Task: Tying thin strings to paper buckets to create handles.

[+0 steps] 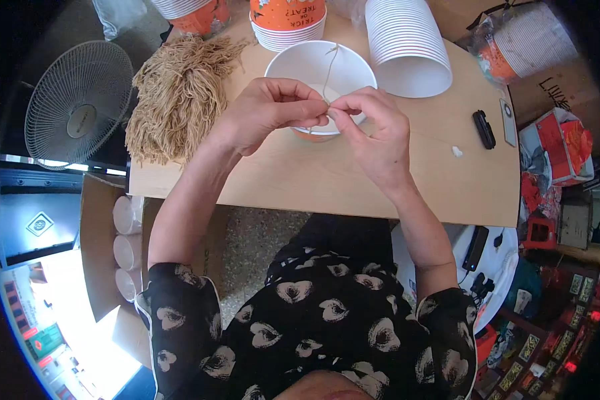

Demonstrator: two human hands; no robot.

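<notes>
A white-lined paper bucket (283, 67) stands on the table with its opening toward me. A thin tan cord (329, 72) runs from its far rim down across the opening to my fingers. My left hand (273, 110) pinches the cord over the near part of the bucket. Meeting it fingertip to fingertip, my right hand (377, 127) is also closed in a pinch on the cord. The fingers hide the exact spot where the cord is gripped. To the left lies a big heap of tan cords (183, 100).
Nested white buckets (410, 47) lie right of the bucket, an orange stack (288, 23) behind it. A wrapped stack (530, 47) sits far right. On the table's right are a black clip-like object (484, 129) and a white scrap (457, 151). A fan (80, 120) stands left.
</notes>
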